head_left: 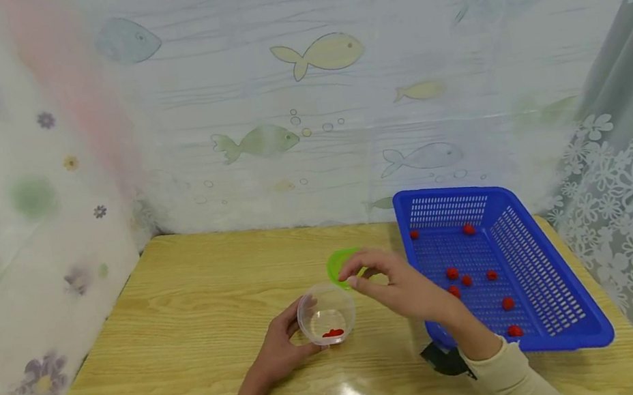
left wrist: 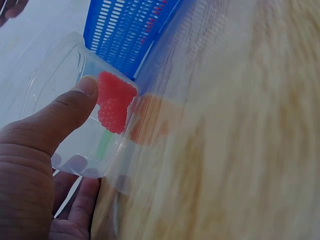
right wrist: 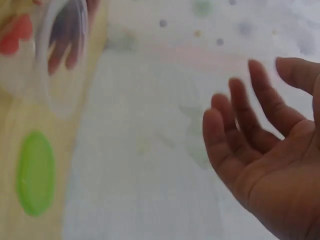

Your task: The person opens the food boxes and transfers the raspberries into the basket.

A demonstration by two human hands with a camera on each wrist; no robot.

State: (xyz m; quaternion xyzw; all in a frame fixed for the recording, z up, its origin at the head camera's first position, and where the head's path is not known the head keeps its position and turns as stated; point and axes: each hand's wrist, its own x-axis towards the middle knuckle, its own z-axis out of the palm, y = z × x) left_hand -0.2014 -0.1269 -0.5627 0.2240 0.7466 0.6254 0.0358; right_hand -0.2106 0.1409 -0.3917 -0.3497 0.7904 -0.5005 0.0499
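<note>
My left hand (head_left: 281, 349) grips a clear plastic tub (head_left: 312, 312) with the thumb on the near side and fingers behind. Red raspberries (left wrist: 114, 105) lie at the bottom of the tub; they look like two pressed together in the left wrist view. Above and to the right of the tub's rim hovers my right hand (head_left: 400, 286). Its fingers (right wrist: 260, 100) are loosely bent with nothing between them. Behind the tub a green round lid (right wrist: 36, 174) lies on the table, partly hidden by the right hand in the head view.
On the right stands a blue perforated basket (head_left: 563, 343) with several raspberries (head_left: 451, 273) scattered over its floor. The wooden table (head_left: 195, 293) meets a fish-patterned curtain (head_left: 265, 185) at the back and a flowered one (head_left: 54, 266) on the left.
</note>
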